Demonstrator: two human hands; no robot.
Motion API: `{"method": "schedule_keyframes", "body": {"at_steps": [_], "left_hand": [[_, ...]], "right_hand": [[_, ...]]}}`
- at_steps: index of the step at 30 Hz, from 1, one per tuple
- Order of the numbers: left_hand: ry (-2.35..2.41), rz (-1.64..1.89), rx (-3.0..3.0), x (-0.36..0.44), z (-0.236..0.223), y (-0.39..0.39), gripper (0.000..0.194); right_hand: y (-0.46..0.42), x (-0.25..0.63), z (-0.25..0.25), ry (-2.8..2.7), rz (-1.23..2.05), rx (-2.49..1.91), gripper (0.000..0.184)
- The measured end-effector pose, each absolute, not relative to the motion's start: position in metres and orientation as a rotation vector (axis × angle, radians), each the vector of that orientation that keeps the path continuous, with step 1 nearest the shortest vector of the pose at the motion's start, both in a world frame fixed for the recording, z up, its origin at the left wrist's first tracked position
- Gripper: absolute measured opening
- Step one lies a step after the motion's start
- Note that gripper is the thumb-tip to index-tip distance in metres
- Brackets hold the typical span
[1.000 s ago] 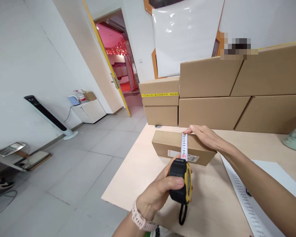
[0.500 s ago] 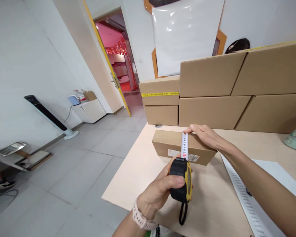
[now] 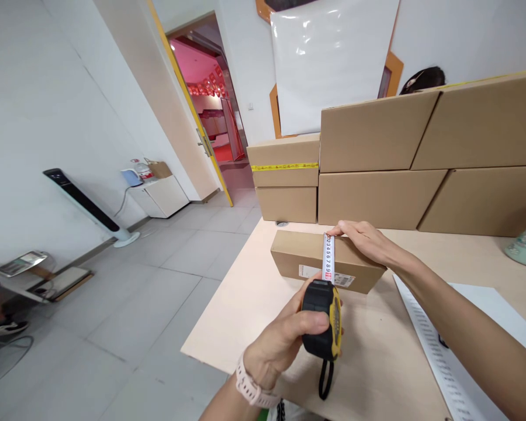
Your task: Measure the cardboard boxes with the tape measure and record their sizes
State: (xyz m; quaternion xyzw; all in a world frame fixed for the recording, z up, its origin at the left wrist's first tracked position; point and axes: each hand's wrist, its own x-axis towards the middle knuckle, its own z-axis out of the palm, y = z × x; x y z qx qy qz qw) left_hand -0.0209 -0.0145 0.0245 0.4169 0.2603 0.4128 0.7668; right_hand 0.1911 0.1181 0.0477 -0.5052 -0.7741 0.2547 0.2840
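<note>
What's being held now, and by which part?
Left grip holds the tape measure by its case. Right grip rests on the cardboard box, fingertips at the end of the blade; whether they pinch it is unclear.

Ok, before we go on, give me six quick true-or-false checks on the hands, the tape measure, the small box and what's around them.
1. The left hand grips the tape measure. True.
2. The small box sits on top of the stacked boxes. False: it rests on the table, in front of the stacked boxes.
3. The right hand touches the small box. True.
4. The tape blade is fully retracted. False: the tape blade reaches across the small box's top.
5. A pale pink wristband circles the left wrist. True.
6. The paper lies left of the small box. False: the paper lies to its right.
</note>
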Motion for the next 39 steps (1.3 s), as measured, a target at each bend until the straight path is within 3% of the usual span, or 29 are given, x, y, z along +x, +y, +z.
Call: {"method": "schedule_keyframes", "body": {"at_steps": [33, 39], "left_hand": [[0.587, 0.877, 0.865, -0.020, 0.025, -0.014, 0.060], [0.628, 0.893, 0.948, -0.025, 0.022, -0.027, 0.093]], "right_hand": [[0.119, 0.192, 0.048, -2.077, 0.685, -1.359, 0.056], [0.134, 0.194, 0.046, -2.100, 0.663, -1.362, 0.058]]}}
